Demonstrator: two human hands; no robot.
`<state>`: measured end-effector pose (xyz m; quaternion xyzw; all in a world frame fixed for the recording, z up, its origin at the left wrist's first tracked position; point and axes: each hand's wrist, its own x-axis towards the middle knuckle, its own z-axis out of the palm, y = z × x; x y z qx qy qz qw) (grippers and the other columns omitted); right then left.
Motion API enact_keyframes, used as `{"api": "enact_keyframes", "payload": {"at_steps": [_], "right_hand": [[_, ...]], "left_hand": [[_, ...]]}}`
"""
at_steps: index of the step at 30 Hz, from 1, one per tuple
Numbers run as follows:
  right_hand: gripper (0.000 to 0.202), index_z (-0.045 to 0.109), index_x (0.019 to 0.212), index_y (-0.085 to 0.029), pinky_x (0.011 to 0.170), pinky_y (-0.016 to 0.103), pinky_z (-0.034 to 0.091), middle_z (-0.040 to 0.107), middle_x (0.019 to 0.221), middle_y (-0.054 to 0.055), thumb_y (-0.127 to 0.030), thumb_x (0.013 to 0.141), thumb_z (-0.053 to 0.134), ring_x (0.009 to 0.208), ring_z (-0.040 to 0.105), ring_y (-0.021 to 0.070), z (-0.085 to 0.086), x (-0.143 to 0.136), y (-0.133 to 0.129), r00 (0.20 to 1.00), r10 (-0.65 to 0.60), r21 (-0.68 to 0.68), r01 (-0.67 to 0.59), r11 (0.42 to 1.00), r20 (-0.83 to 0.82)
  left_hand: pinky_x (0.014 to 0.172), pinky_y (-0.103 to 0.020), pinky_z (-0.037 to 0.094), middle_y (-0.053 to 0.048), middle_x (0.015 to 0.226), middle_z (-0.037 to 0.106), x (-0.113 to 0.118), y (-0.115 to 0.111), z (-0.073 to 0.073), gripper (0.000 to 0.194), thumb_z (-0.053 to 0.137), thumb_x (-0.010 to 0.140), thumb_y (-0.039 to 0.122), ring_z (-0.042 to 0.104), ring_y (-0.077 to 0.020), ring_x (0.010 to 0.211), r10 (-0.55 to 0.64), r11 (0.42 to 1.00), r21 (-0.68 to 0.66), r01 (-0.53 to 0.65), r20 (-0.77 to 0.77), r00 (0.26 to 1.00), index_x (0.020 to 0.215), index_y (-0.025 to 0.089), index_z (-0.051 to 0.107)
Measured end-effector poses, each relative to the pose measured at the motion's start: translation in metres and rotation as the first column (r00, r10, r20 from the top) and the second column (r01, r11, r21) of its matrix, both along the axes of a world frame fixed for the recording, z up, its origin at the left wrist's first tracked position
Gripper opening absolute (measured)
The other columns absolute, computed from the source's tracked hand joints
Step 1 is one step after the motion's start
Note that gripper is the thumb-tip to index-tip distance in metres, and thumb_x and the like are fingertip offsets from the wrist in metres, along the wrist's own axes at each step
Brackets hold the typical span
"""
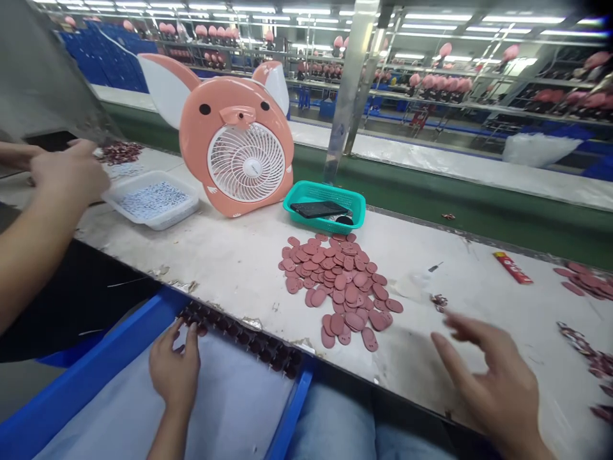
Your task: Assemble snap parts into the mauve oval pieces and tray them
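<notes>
My left hand [176, 364] is over the blue bin [299, 399] below the table edge, its fingertips at a row of small dark round pieces [253, 342]. Its fingers are curled round a dark reddish piece, partly hidden. Above the table on the right, my right hand [488, 370] has its thumb and fingers apart with nothing between them. Just beyond its fingertips lies a small cluster of brownish metal bits [438, 300]. Between the hands spreads a pile of flat pinkish-red oval pieces [345, 275], several with small holes.
A pink pig-shaped fan [239, 140] stands behind, beside a green basket [358, 203] holding a black phone. Another person's hands [69, 169] work at left near a white tray [158, 222] of small pieces. A red packet [512, 268] and more red ovals [587, 281] lie at right.
</notes>
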<state>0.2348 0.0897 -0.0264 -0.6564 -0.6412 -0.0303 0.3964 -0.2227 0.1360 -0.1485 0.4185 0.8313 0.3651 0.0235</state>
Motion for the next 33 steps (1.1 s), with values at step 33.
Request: {"api": "enact_keyframes", "payload": {"at_steps": [33], "right_hand": [[0.06, 0.045, 0.115, -0.023, 0.043, 0.015, 0.029, 0.055, 0.073, -0.006, -0.05, 0.077, 0.081, 0.049, 0.042, 0.0045, 0.025, -0.104, -0.055, -0.048, -0.02, 0.021, -0.728, 0.685, -0.999]], "left_hand": [[0.06, -0.028, 0.052, -0.003, 0.067, 0.07, 0.227, -0.1, 0.141, 0.034, 0.092, 0.051, 0.055, 0.062, -0.0181, 0.063, -0.548, 0.81, 0.511, 0.287, 0.834, 0.061, 0.074, 0.031, 0.085]]}}
